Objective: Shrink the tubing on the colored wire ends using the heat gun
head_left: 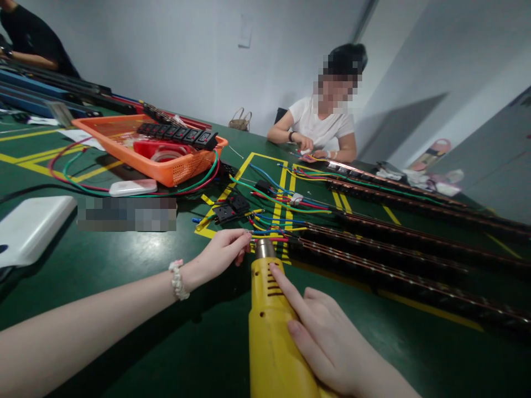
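My right hand grips a yellow heat gun, its index finger stretched along the vented side. The metal nozzle points away from me, close below a group of coloured wires. With thumb and fingers pinched, my left hand holds the wires by their ends, just left of the nozzle. Blue, yellow and red wires run right from there into a long dark strip with copper-coloured bars. Black sockets lie just beyond my left hand.
An orange basket holding a black socket strip stands at the back left. A white device lies at the left. More wired strips extend rightward. Across the green table sits a person handling wires; another person is far left.
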`<state>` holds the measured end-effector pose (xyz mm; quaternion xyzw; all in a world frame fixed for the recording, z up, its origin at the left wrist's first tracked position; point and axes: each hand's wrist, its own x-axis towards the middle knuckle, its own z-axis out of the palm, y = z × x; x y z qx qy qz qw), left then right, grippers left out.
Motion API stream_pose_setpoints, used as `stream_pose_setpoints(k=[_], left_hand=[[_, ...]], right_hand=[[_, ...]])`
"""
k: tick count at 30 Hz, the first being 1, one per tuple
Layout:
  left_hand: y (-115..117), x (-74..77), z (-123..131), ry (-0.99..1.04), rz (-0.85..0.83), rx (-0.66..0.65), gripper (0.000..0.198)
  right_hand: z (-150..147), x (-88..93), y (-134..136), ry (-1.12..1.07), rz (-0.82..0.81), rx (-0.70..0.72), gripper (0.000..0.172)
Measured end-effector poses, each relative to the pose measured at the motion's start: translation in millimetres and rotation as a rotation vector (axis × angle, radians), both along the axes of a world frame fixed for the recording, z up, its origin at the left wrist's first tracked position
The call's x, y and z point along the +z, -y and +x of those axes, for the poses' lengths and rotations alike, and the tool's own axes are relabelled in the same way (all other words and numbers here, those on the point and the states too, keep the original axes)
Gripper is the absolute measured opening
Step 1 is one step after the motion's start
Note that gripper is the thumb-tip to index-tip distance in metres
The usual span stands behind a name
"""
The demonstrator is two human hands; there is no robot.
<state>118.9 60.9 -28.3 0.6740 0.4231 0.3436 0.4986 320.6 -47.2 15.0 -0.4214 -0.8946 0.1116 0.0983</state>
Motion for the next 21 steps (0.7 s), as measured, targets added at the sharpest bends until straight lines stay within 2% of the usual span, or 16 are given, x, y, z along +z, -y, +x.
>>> stream_pose_setpoints(k=[10, 17, 21], left_hand=[[-1.7, -0.2, -0.3, 0.001, 0.004, -0.002, 0.041], [-10.1, 6.1, -11.3, -0.095, 0.014, -0.159, 0.045], [-11.9, 6.1, -12.7, -0.096, 0.015, -0.17, 0.045]], right_hand=[[-12.2, -1.6, -1.0, 0.028, -0.015, 0.004, 0.058], [-9.8, -1.9, -0.5, -0.004, -0.027, 0.009, 0.059], [-8.3, -2.4, 0.1, 0.003, -0.017, 0.022, 0.058]])
